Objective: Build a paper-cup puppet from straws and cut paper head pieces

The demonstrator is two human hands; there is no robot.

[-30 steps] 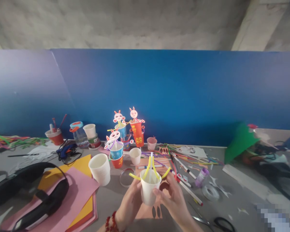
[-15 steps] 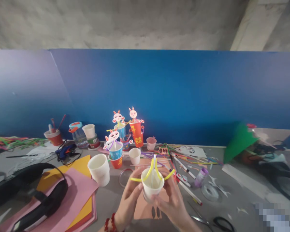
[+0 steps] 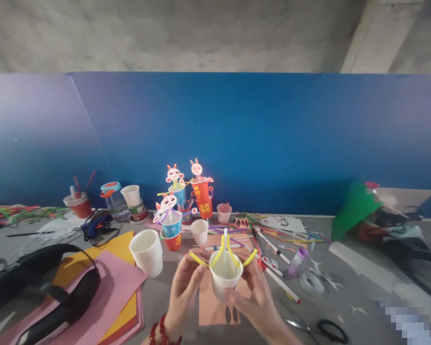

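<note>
A small white paper cup [image 3: 224, 281] is held up over the table between both my hands. Yellow pipe cleaners [image 3: 233, 254] arch out of its rim to both sides and a white straw [image 3: 225, 244] stands up in its middle. My left hand [image 3: 183, 292], with a red bead bracelet at the wrist, curls round the cup's left side. My right hand [image 3: 256, 299] wraps the cup's right side and bottom. Under them lies an orange paper sheet [image 3: 211, 311].
Finished bunny cups [image 3: 172, 220] stand at the back by the blue wall. A larger white cup [image 3: 146, 251] sits left, on pink and yellow paper [image 3: 107, 287], beside black headphones [image 3: 39, 287]. Markers [image 3: 273, 258], a tape roll [image 3: 311, 283] and scissors [image 3: 319, 329] lie to the right.
The cup has been turned and tipped slightly in my hands, its mouth now facing me more. My fingers shifted around it; the rest of the table is unchanged.
</note>
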